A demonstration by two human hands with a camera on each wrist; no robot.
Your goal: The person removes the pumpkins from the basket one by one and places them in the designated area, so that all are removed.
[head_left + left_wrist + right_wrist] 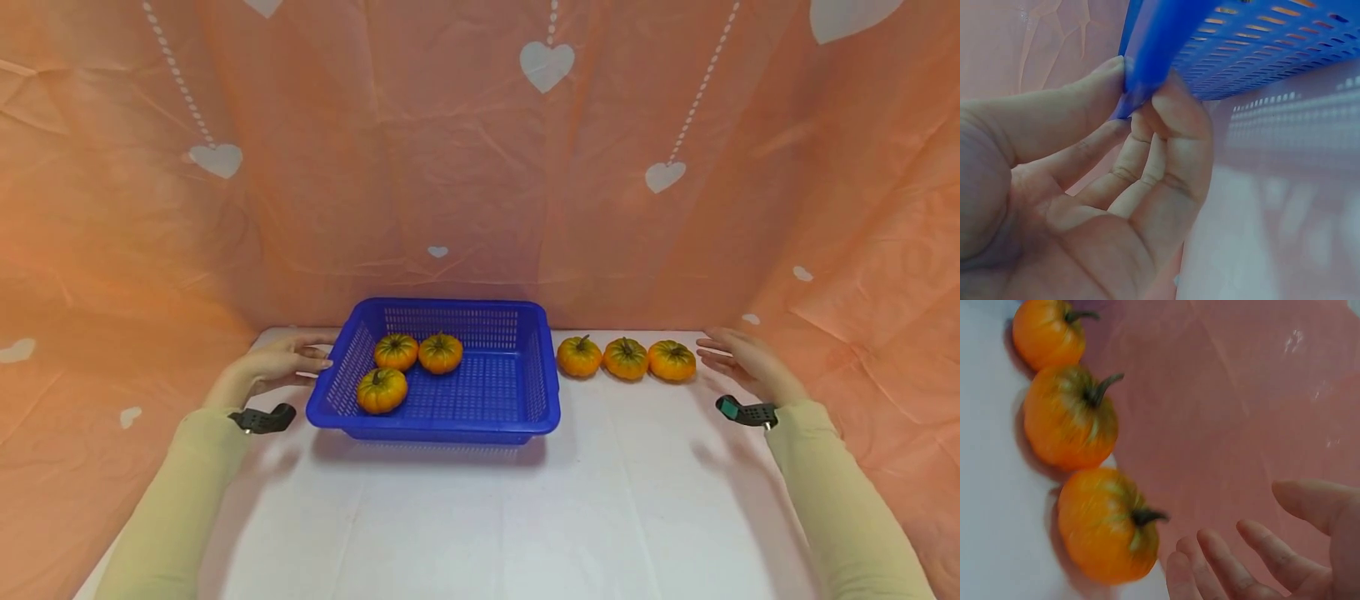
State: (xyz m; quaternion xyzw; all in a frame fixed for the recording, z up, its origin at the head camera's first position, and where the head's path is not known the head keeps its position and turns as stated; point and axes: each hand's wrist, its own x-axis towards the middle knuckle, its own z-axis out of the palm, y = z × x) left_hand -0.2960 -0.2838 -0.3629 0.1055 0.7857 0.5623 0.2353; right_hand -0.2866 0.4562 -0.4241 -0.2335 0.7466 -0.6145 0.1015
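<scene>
Left hand (288,360) pinches the left rim of the blue basket (435,428) | three pumpkins (382,391) sit toward the basket's left, bare mesh floor (483,392) beside them | row of three more (626,360) just off its right edge | right hand (746,362), fingers loosely apart, beyond that row | worktop (465,525) stretches before the basket

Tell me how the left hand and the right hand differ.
The left hand pinches the blue basket by its rim, while the right hand holds nothing. The left hand is beside the basket; the right hand is beside the rightmost pumpkin. Both emerge from pale sleeves.
</scene>
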